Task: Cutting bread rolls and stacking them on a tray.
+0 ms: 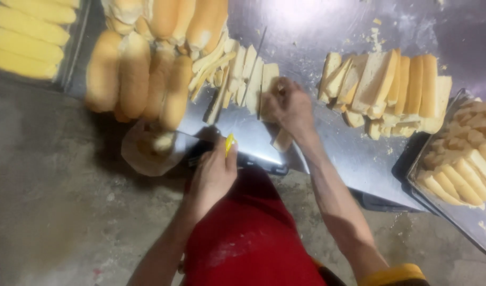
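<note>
Evidently my right hand (289, 106) is clamped on light, crumbly bread slices (248, 79) on the bench (306, 32), best pinched by crust edges; left hand (213, 177) fisted around a yellow-handled knife (229, 144).

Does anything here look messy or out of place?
Mostly tidy, but crumbs lie scattered on the metal table above the right stack of slices. One slice sits apart near the table's edge, just below the right hand.
</note>
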